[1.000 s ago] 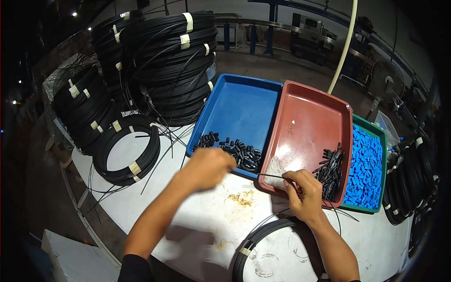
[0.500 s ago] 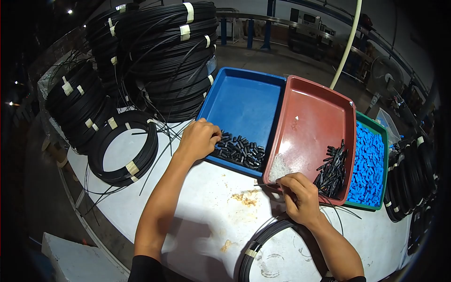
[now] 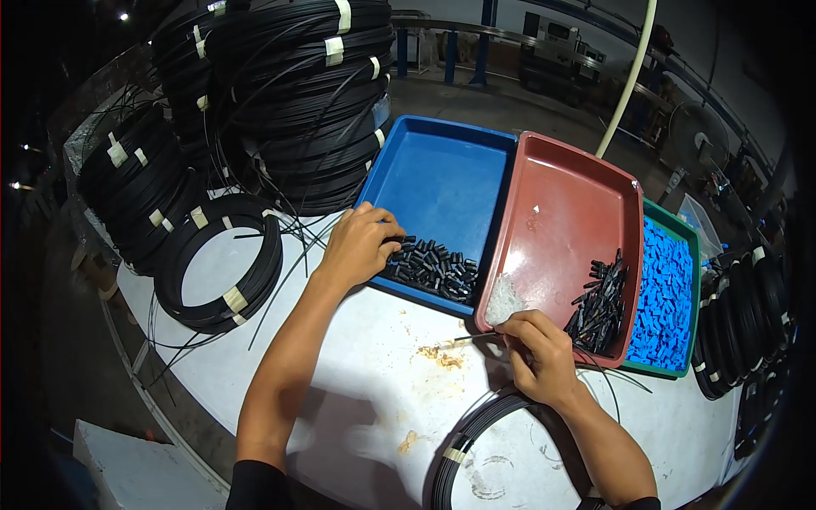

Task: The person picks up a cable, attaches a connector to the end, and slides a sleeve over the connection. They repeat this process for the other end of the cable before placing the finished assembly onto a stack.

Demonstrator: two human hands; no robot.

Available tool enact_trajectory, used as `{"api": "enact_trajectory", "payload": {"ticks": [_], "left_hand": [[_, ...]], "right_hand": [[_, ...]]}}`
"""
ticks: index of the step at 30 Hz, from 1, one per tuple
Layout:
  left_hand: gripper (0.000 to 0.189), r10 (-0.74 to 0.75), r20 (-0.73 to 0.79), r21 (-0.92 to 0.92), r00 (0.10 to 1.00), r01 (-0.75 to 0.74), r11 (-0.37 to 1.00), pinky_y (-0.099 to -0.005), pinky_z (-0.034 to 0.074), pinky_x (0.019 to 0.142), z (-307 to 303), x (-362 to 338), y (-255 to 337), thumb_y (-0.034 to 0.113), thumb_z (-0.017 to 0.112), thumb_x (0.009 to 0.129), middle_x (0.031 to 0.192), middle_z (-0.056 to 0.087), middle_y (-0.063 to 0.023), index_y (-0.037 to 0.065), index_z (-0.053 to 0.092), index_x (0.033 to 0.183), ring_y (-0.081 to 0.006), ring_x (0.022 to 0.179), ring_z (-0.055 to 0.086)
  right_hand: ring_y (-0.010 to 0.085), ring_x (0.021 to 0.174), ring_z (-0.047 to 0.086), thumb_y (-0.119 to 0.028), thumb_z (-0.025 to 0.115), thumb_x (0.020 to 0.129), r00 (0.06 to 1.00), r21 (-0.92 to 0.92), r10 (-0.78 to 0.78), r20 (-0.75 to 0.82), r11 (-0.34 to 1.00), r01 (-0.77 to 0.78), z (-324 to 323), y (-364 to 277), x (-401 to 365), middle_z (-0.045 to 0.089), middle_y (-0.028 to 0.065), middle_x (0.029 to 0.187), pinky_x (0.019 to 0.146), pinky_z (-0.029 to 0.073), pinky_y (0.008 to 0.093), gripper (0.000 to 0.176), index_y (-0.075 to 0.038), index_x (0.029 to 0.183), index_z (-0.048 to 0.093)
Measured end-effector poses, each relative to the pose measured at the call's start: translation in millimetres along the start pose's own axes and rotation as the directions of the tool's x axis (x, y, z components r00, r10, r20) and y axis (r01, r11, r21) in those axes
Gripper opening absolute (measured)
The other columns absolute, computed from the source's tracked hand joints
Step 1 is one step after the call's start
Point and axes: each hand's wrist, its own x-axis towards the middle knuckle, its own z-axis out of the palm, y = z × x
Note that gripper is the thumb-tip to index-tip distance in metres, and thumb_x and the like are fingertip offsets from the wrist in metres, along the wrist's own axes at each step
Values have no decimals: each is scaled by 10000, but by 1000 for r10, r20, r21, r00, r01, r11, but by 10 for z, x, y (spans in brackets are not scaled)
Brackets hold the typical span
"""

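My left hand [image 3: 361,241] reaches over the near left wall of the blue tray [image 3: 442,170], fingers curled and tips drawn together at the edge of a pile of small black tubular pieces [image 3: 433,268]. Whatever lies between those fingertips is hidden. In front of the red tray [image 3: 578,187], my right hand [image 3: 541,353] pinches a thin black cable [image 3: 480,337], whose end sticks out to the left past the fingers. Below that hand a coil of black cable [image 3: 476,429] with a pale tape band rests on the white table [image 3: 357,374].
The red tray holds clear small pieces [image 3: 505,302] and longer black connectors [image 3: 600,306]. A green tray [image 3: 695,289] contains small blue pieces [image 3: 661,297]. Tall stacks of black coils [image 3: 297,110] stand back left, a single coil [image 3: 219,316] nearer, and more coils [image 3: 739,323] hang at right.
The view has shifted slightly. My left hand stays at the black pieces with a small change in its fingers; my right hand still pinches the cable.
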Motion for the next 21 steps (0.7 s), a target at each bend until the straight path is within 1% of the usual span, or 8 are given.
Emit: {"api": "enact_trajectory", "payload": {"ticks": [4, 6, 12, 14, 15, 16, 19, 21], "left_hand": [[164, 30, -73, 23, 997, -29, 999, -405, 471, 995, 113, 7, -7, 162, 786, 844, 1162, 717, -51, 103, 819, 993, -255, 1077, 603], [182, -38, -8, -37, 999, 38, 999, -412, 468, 999, 114, 37, -29, 155, 789, 834, 1164, 718, -65, 105, 820, 1006, -269, 1081, 602], [100, -40, -49, -136, 998, 33, 990, -396, 501, 949, 66, 84, 31, 59, 764, 821, 1120, 735, -126, -2, 754, 900, -328, 1057, 624], [136, -142, -22, -168, 990, 137, 976, -411, 526, 882, 2, 96, 106, 58, 766, 827, 1054, 742, -149, -7, 736, 942, -329, 973, 661], [140, -136, -90, -162, 987, 120, 980, -363, 534, 735, -9, 81, 145, 63, 767, 841, 933, 754, -146, -5, 723, 955, -250, 793, 688], [140, -118, -100, -165, 988, 101, 981, -363, 534, 735, -27, 71, 208, 63, 767, 841, 933, 754, -146, -5, 723, 955, -250, 793, 688], [77, -210, -56, -535, 976, 148, 831, -227, 448, 615, -79, -8, 486, 49, 760, 858, 764, 739, -44, 23, 725, 922, -62, 650, 592], [86, -193, 21, -630, 981, 163, 760, -204, 441, 636, -104, -62, 709, 23, 760, 849, 788, 694, 4, 26, 698, 908, -39, 679, 547]], "right_hand": [[313, 844, 676, 67, 660, 747, 998, 11, 52, 37, 999, -52, -11, -21, -13, 665, 148, 962, 749, 555, 386, 275, 5, 1013, 685], [320, 833, 678, 44, 681, 760, 1000, -18, 12, 5, 1000, -11, 17, 0, -26, 668, 141, 945, 746, 557, 389, 240, 1, 996, 693], [301, 747, 682, 54, 688, 801, 999, -69, 45, -30, 997, -47, -76, -8, -36, 680, 141, 900, 659, 544, 366, 227, -6, 1018, 715], [301, 736, 677, 46, 685, 819, 991, -141, 129, 31, 982, -123, -190, -33, -48, 677, 140, 863, 632, 529, 370, 223, -16, 1030, 717], [332, 759, 670, -7, 665, 825, 988, -116, 152, 2, 982, -151, -229, -20, -64, 654, 118, 822, 658, 534, 422, 172, -49, 987, 704], [332, 759, 670, -7, 665, 825, 989, -129, 150, -14, 980, -151, -294, 0, -76, 654, 118, 822, 658, 534, 422, 172, -49, 987, 704], [367, 823, 679, -24, 653, 838, 963, -194, 265, 56, 949, -250, -480, 39, -144, 686, 164, 870, 729, 526, 454, 136, -28, 968, 691], [370, 840, 680, -23, 649, 843, 953, -187, 300, 39, 939, -288, -570, 88, -237, 694, 173, 883, 735, 527, 454, 130, -22, 966, 690]]}}
